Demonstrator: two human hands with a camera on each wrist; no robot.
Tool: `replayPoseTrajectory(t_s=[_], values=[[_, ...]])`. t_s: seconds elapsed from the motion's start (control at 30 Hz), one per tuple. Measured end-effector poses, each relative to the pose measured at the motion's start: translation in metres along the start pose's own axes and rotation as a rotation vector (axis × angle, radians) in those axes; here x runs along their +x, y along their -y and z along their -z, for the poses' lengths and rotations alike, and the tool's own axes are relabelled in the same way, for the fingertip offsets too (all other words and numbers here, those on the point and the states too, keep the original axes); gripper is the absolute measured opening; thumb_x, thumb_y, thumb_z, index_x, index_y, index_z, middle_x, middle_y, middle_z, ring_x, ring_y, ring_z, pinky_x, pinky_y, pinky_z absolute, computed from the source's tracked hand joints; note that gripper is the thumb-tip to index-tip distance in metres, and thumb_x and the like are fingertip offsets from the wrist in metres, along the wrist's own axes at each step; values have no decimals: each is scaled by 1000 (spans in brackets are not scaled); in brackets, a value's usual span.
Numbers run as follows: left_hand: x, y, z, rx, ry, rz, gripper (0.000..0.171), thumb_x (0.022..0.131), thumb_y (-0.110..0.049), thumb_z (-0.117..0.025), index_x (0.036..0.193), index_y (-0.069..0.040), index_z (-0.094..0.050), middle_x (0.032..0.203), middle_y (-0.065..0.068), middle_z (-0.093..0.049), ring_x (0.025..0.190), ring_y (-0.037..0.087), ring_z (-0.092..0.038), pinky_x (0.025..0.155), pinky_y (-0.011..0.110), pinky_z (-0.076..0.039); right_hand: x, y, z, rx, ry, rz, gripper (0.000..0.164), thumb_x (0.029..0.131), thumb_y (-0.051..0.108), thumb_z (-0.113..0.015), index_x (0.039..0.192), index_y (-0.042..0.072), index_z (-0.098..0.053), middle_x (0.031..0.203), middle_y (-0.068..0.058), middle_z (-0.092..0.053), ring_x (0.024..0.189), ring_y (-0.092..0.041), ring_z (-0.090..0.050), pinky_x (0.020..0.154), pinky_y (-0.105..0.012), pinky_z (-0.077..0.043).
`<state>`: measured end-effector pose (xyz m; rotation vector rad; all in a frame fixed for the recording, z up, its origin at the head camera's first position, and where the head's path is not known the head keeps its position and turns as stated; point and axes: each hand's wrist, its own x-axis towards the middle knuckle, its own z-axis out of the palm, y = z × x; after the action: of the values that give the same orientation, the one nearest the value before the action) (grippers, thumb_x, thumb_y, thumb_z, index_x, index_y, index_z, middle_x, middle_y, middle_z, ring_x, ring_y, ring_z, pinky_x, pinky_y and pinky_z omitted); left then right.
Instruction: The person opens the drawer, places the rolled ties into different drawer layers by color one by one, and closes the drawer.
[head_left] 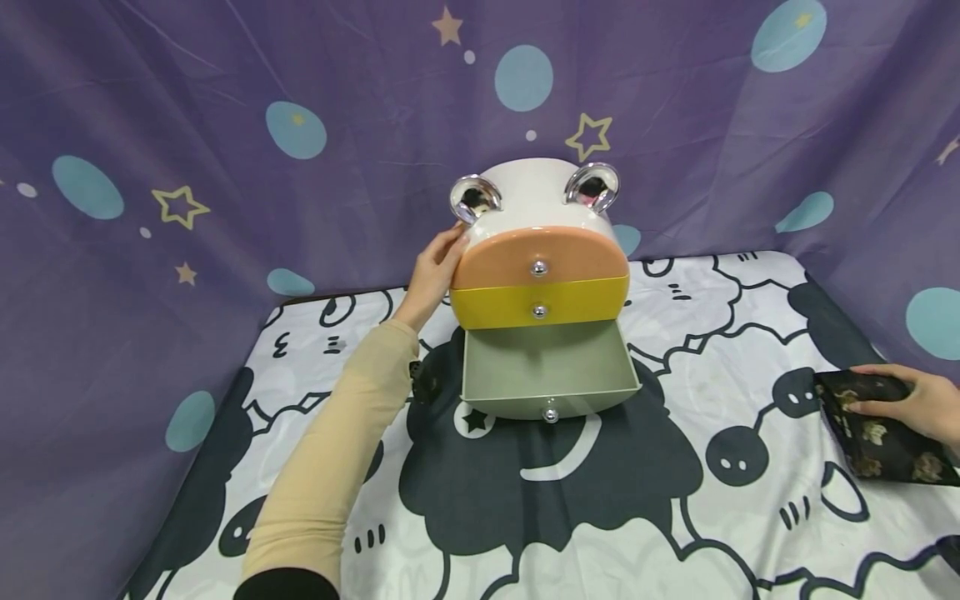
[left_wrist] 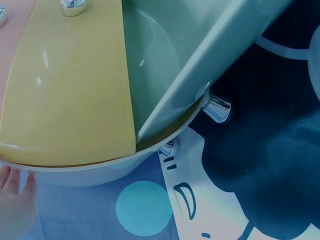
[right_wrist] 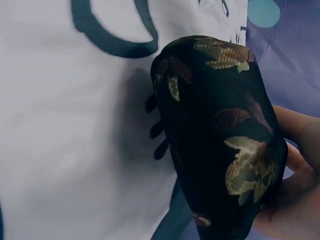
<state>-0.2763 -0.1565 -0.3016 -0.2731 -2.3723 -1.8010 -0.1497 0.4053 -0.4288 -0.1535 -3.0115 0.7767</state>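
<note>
A small drawer box (head_left: pixel 534 190) with a rounded white top and two silver ear-like rings stands at the middle of the table. Its orange drawer (head_left: pixel 495 262) and yellow drawer (head_left: pixel 495 308) are closed. The green bottom drawer (head_left: pixel 551 367) is pulled out, its bare inside showing. My left hand (head_left: pixel 437 271) rests on the box's left side; in the left wrist view its fingertips (left_wrist: pixel 29 186) touch the white shell edge. At the far right, my right hand (head_left: pixel 918 404) grips a black pouch (right_wrist: pixel 200 115) with gold and brown flower patterns, thumb over one face.
A white cloth (head_left: pixel 637 558) printed with dark cartoon sheep covers the table. Behind and at the sides hangs a purple curtain (head_left: pixel 390 108) with stars and blue spots. The pulled-out drawer juts toward the front, its silver knob (head_left: pixel 551 415) foremost.
</note>
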Motion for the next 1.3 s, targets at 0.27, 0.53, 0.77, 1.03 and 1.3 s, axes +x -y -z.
replayPoseTrajectory(t_s=[0.27, 0.53, 0.77, 1.03, 1.3], values=[[0, 0, -1, -7, -1, -8, 41, 91, -29, -50, 125, -7, -49, 135, -2, -41, 122, 9, -37, 100, 19, -32, 5, 27, 8, 2, 113, 16, 65, 76, 30, -69, 120, -9, -41, 117, -45, -30, 102, -58, -31, 76, -66, -33], [0, 0, -1, -11, 2, -7, 41, 91, -29, -50, 125, -7, -49, 136, -2, -41, 123, 9, -37, 100, 19, -32, 11, 55, 14, -7, 135, 111, 65, 71, 27, -73, 118, -9, -46, 111, -43, -39, 91, -48, -43, 66, -54, -42], [0, 0, 0, -11, 1, -3, 42, 90, -30, -50, 126, -7, -49, 136, -2, -41, 123, 10, -37, 100, 19, -32, 19, 73, 15, 25, 128, 176, 62, 68, 28, -76, 114, -5, -50, 102, -37, -51, 76, -26, -50, 55, -26, -43], [0, 1, 0, -8, 6, -8, 42, 91, -30, -50, 126, -7, -48, 136, -2, -41, 123, 9, -37, 100, 19, -31, 24, 101, 18, 93, 130, 265, 51, 69, 20, -76, 112, 4, -54, 95, -26, -55, 60, -2, -44, 48, -21, -41], [1, 1, 1, -13, 14, -2, 42, 91, -30, -49, 127, -7, -47, 136, -2, -40, 123, 9, -36, 101, 20, -31, 27, 131, 22, 169, 184, 318, 46, 71, 15, -74, 113, 14, -54, 95, -25, -54, 54, -6, -51, 44, -25, -46]])
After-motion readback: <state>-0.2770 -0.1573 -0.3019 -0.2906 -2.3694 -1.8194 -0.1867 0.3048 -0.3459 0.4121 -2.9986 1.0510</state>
